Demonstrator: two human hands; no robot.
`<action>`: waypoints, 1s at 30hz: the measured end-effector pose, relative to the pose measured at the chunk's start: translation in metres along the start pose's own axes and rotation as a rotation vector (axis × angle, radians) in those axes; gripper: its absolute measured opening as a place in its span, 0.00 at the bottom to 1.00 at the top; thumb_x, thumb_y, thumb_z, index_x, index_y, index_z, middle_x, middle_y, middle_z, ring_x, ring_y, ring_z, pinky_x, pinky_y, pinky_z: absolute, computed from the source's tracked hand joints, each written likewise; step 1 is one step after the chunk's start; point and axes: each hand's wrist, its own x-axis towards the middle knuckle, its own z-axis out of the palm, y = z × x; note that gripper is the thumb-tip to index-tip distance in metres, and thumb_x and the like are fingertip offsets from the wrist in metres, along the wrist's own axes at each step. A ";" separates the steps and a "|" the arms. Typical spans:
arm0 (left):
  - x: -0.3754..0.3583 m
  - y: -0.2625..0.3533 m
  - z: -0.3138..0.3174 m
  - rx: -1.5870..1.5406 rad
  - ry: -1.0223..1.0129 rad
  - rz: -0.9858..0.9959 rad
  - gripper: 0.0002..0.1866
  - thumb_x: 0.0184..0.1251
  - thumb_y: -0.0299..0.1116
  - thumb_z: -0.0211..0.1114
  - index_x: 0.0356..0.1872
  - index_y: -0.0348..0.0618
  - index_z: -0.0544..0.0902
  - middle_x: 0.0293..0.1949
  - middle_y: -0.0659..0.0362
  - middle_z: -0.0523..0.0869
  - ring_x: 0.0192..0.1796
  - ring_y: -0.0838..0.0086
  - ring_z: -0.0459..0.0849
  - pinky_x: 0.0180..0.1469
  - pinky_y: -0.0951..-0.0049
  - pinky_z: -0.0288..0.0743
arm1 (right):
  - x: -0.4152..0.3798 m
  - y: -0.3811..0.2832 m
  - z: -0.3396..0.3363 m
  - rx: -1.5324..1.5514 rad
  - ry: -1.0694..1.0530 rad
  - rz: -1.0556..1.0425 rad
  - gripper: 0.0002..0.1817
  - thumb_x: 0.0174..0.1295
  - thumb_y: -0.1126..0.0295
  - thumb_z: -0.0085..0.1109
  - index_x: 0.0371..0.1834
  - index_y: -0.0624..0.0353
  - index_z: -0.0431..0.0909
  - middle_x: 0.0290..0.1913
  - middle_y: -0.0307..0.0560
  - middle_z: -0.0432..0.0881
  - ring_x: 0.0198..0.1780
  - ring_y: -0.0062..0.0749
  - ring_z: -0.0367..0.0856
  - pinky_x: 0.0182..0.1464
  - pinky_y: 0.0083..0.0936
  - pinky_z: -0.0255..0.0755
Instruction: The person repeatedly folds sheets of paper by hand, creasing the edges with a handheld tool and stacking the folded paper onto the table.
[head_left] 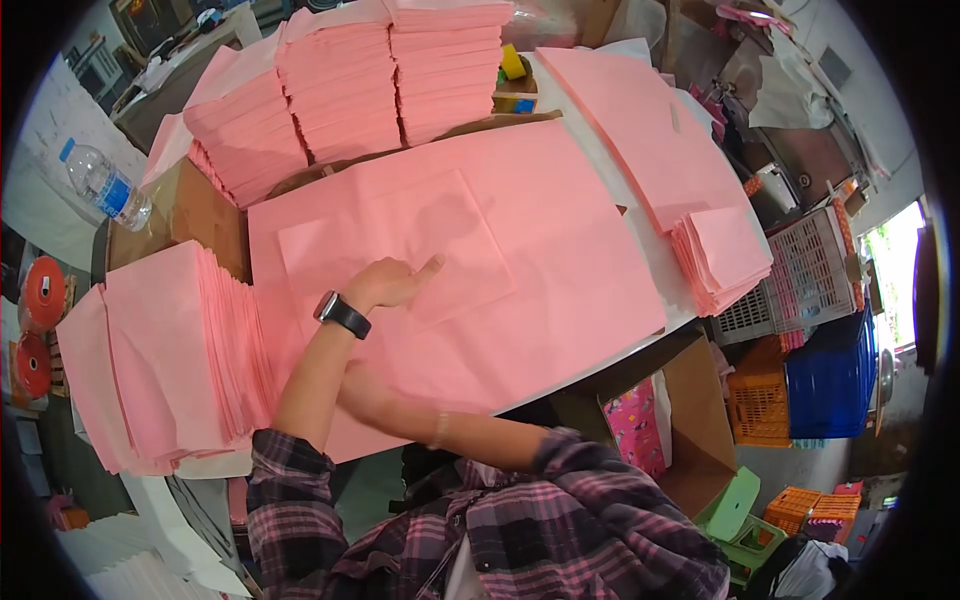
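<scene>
- Left hand (pixel 393 284), thumb out, over a flat, pink, paper-like rectangle (pixel 470 235); fingers partly hidden, grip unclear.
- Right hand (pixel 368 395) blurred; cannot tell its hold.
- Rectangle lies on a broad pink sheet (pixel 570 240).

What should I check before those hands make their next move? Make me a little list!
1. Left hand over the smaller pink piece: ok.
2. Right hand free of anything held: cannot tell, it's blurred.
3. Smaller piece lying on the big pink piece: ok.
4. Water bottle away from both hands: ok.
5. Pink stack at the left neatly squared: not ok, its edges look uneven.
</scene>
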 end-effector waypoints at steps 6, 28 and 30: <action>0.001 -0.014 0.041 -0.086 0.016 0.088 0.45 0.72 0.67 0.39 0.52 0.24 0.79 0.40 0.33 0.84 0.55 0.43 0.81 0.62 0.59 0.72 | -0.006 0.035 -0.133 1.009 -0.868 -0.414 0.12 0.62 0.66 0.57 0.45 0.58 0.77 0.48 0.54 0.80 0.49 0.53 0.80 0.50 0.44 0.73; -0.027 -0.003 0.124 0.141 0.772 0.288 0.45 0.64 0.54 0.63 0.71 0.27 0.60 0.72 0.33 0.58 0.76 0.38 0.51 0.77 0.47 0.45 | -0.055 0.276 -0.149 -0.129 -0.317 -0.257 0.11 0.51 0.69 0.64 0.35 0.56 0.73 0.32 0.41 0.78 0.32 0.35 0.83 0.28 0.30 0.77; -0.034 -0.007 0.135 0.135 0.786 0.259 0.44 0.63 0.52 0.63 0.70 0.28 0.61 0.72 0.35 0.59 0.76 0.40 0.52 0.77 0.48 0.46 | -0.059 0.248 -0.166 0.016 -0.443 -0.001 0.11 0.50 0.69 0.64 0.34 0.57 0.73 0.31 0.43 0.79 0.32 0.36 0.83 0.29 0.29 0.76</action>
